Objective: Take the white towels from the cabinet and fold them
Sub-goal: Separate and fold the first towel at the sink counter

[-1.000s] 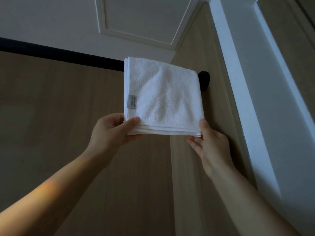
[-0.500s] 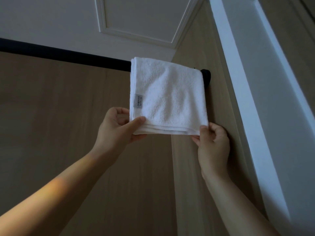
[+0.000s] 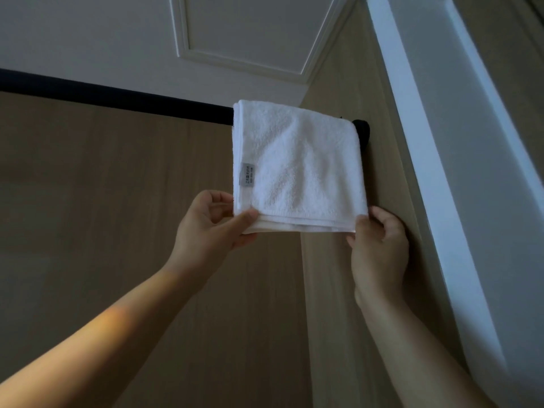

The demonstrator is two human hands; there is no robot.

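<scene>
A folded white towel (image 3: 300,169) with a small grey label near its left edge hangs in front of the black rail (image 3: 117,97), at the rail's right end. My left hand (image 3: 212,231) pinches the towel's lower left corner between thumb and fingers. My right hand (image 3: 379,245) grips the lower right corner with curled fingers. Several layered edges show along the towel's bottom. Whether the towel is draped over the rail or only held up before it is hidden by the cloth.
Wood-grain cabinet panels (image 3: 88,231) fill the back and the right side. The rail's black end mount (image 3: 362,132) sits on the side panel. A white frame (image 3: 435,142) runs diagonally at the right. White panelled ceiling lies above.
The towel has shifted right along the rail toward the end mount. My right hand went from fingers laid flat under the corner to curled around it.
</scene>
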